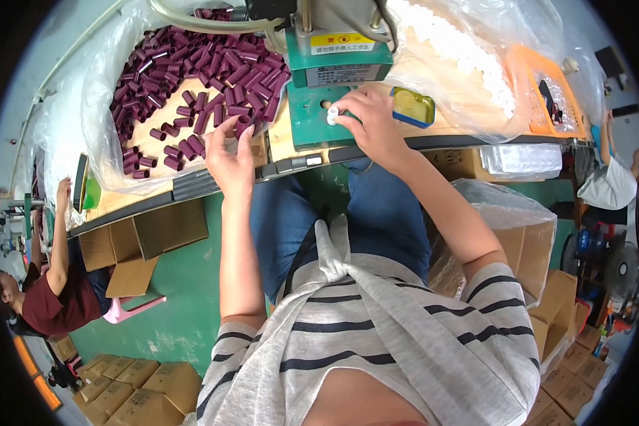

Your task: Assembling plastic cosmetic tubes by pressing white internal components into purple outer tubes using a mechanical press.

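Observation:
Thumb and index finger of my left hand (231, 162) are closed around a short maroon tube (242, 127), at the near edge of a large loose pile of such tubes (213, 67). My right hand (376, 128) pinches a small white plastic piece (332, 116) over the green base plate (307, 117) of a bench press. A dark round hole (326, 104) shows in the plate beside the piece. Above the plate hangs the green press head (339, 71) with a yellow warning label. Whether the white piece touches the plate, I cannot tell.
A blue-rimmed tin (413, 106) with yellowish contents stands right of the plate. Behind it are many white pieces (468, 53) on plastic sheeting and an orange basket (550, 92). Cardboard boxes (156, 227) sit below the bench. Other people work at far left (57, 291) and far right (610, 181).

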A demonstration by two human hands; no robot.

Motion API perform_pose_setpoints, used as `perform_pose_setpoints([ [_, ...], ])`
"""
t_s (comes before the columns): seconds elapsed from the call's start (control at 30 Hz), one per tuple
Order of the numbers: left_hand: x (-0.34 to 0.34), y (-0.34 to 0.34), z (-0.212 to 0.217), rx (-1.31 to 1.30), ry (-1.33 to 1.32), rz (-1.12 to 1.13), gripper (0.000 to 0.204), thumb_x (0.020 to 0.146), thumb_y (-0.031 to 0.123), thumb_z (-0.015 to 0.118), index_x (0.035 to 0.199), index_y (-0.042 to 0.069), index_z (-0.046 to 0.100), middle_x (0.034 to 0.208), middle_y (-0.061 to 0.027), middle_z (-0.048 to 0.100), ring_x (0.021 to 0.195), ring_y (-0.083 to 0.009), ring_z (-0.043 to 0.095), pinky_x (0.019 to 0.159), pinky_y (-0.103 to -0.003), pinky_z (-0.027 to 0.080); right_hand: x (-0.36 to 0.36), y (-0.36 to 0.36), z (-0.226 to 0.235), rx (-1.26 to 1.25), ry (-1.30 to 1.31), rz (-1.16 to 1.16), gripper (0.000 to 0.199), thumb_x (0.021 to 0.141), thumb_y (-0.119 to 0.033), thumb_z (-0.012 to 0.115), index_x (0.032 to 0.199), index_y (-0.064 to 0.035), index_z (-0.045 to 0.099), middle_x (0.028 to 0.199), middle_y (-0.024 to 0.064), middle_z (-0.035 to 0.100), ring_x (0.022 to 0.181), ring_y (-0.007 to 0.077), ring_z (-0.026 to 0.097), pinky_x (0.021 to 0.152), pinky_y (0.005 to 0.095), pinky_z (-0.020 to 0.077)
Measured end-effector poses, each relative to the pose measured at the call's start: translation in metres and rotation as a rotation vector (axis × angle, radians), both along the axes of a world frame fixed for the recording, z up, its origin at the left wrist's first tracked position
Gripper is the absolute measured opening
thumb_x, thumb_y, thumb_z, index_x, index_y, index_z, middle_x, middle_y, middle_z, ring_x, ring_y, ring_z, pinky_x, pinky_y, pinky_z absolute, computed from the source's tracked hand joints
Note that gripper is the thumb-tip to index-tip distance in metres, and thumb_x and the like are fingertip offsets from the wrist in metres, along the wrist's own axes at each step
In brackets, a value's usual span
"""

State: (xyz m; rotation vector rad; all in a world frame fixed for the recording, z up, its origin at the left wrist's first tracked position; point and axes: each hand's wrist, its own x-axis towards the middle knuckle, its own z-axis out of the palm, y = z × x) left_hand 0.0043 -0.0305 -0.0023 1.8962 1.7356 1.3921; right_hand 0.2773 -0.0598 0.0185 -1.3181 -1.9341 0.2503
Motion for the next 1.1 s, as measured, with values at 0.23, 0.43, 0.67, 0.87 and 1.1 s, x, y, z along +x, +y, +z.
perform_pose_setpoints([
  [0.23,0.047,-0.02,0.043,-0.012,-0.508,-0.444,0.032,0.083,-0.008,0.077,0.113,0.003,0.072,0.108,-0.005,0.071,0.104,-0.0142,0.066,0.093,-0.028,0.051,0.002,-0.025,0.01,0.028,0.201,-0.155,0.02,0.088,-0.02,0.077,0.107,-0.0149,0.076,0.109,0.0011,0.069,0.11,0.0243,0.057,0.096,0.0414,0.0348],
  [0.43,0.072,-0.023,0.044,-0.007,-0.592,-0.602,0.031,0.086,-0.012,0.073,0.115,0.0,0.069,0.117,-0.0096,0.072,0.11,-0.0174,0.067,0.1,-0.031,0.051,0.004,-0.043,0.017,0.016,0.282,-0.149,0.017,0.089,-0.014,0.075,0.105,-0.0127,0.076,0.104,0.0034,0.069,0.102,0.0255,0.059,0.091,0.0393,0.0397],
  [0.67,0.098,-0.014,0.047,-0.115,-0.634,-0.65,0.033,0.09,-0.01,0.071,0.121,-0.002,0.065,0.122,-0.0125,0.072,0.116,-0.0182,0.066,0.103,-0.032,0.051,0.016,-0.055,0.008,0.009,0.36,-0.209,0.015,0.088,-0.006,0.073,0.103,-0.0089,0.075,0.098,0.0069,0.07,0.098,0.0269,0.063,0.088,0.0384,0.0449],
  [0.87,0.106,-0.008,0.047,-0.125,-0.568,-0.654,0.027,0.09,-0.006,0.071,0.116,-0.002,0.068,0.116,-0.0103,0.074,0.107,-0.0167,0.069,0.096,-0.03,0.053,0.022,-0.061,0.011,-0.023,0.352,-0.196,0.014,0.094,-0.001,0.068,0.107,-0.0016,0.073,0.104,0.0101,0.07,0.1,0.0232,0.065,0.092,0.032,0.0494],
  [1.1,0.105,-0.002,0.025,-0.119,-0.407,-0.626,0.026,0.087,-0.005,0.073,0.113,-0.001,0.07,0.111,-0.0125,0.073,0.103,-0.0236,0.071,0.094,-0.033,0.054,0.017,-0.055,0.005,-0.026,0.467,-0.202,0.013,0.09,-0.002,0.071,0.103,-0.0028,0.074,0.096,0.0106,0.07,0.09,0.0254,0.066,0.083,0.0347,0.0506],
])
